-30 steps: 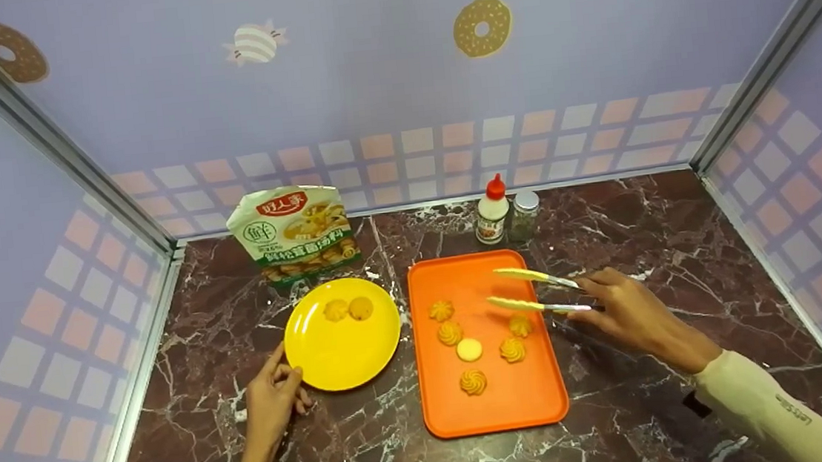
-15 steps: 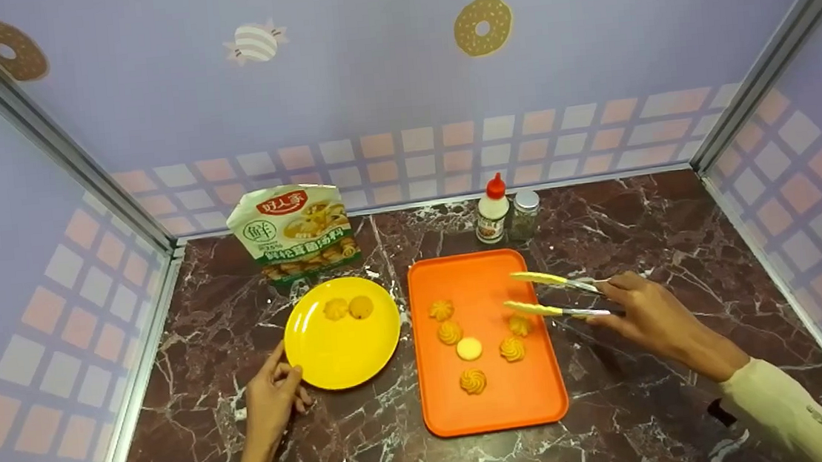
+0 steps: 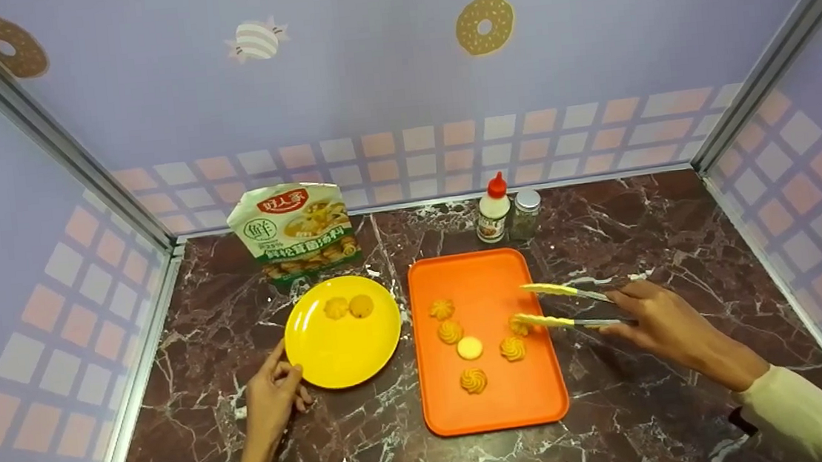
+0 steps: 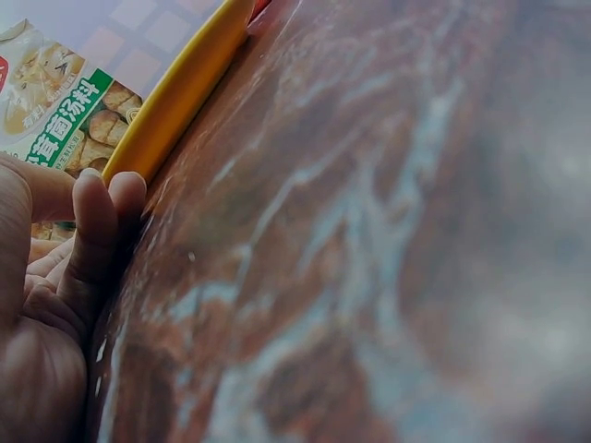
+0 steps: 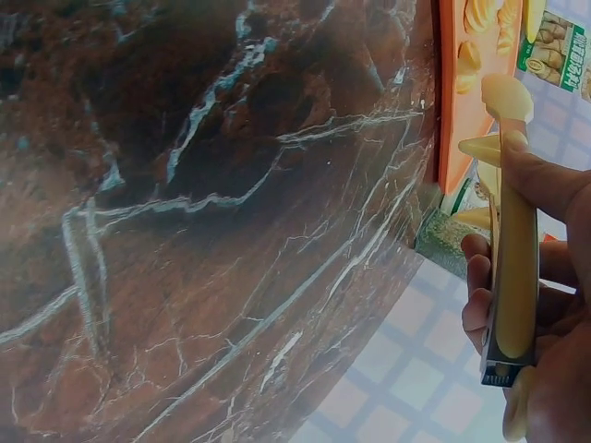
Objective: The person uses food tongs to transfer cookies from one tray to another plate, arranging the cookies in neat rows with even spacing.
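My right hand (image 3: pixel 660 317) holds a pair of tongs (image 3: pixel 575 321) with yellow tips spread apart. The lower tip overlaps a swirled cookie (image 3: pixel 516 325) near the right edge of the orange tray (image 3: pixel 497 409). In the right wrist view, thumb and fingers wrap the tongs' handle (image 5: pixel 517 268). Several more swirled cookies, such as one cookie (image 3: pixel 473 381) at the front, lie on the tray beside a smooth pale round one (image 3: pixel 469 348). At left, my left hand (image 3: pixel 271 396) pinches the rim of a yellow plate (image 3: pixel 344 360), which bears two cookies (image 3: pixel 348 308) near its far side.
Behind the plate stands a green and white food pouch (image 3: pixel 295 230). A red-capped squeeze bottle (image 3: pixel 493 213) and a glass shaker jar (image 3: pixel 526 215) stand beyond the tray. Patterned panels (image 3: pixel 397 76) enclose the dark marble table (image 3: pixel 371 458) at the back and sides.
My right hand has moved right and a little toward the front with the tongs, from the tray's middle to its right edge. The left hand and plate have stayed in place.
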`<state>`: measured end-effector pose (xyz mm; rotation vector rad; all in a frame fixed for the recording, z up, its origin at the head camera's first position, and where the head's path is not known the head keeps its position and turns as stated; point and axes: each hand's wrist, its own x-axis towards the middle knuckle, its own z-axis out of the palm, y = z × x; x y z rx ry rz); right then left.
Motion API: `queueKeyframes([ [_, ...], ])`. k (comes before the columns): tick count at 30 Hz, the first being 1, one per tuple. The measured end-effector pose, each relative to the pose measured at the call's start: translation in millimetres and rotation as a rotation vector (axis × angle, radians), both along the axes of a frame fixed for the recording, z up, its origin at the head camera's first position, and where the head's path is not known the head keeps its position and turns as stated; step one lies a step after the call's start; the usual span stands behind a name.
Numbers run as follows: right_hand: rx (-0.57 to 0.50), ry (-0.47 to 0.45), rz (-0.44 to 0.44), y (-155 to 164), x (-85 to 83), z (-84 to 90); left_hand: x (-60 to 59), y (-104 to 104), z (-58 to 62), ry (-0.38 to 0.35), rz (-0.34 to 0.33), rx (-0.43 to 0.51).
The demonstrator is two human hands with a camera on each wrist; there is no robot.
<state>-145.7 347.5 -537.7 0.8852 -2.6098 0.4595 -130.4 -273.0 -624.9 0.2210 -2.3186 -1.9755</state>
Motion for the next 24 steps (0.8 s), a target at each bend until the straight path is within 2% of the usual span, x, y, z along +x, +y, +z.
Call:
queueKeyframes([
  [10,0.027,-0.009,0.025,5.9,7.0,2.2,0.2,-0.2,0.5,0.017,-0.011,-0.004],
  [17,0.063,-0.065,-0.010,5.2,13.0,4.3,0.0,0.3,-1.4,0.020,-0.013,-0.011],
  [24,0.073,-0.076,0.030,6.3,13.6,5.7,1.1,0.2,-2.0,0.029,-0.004,-0.020],
])
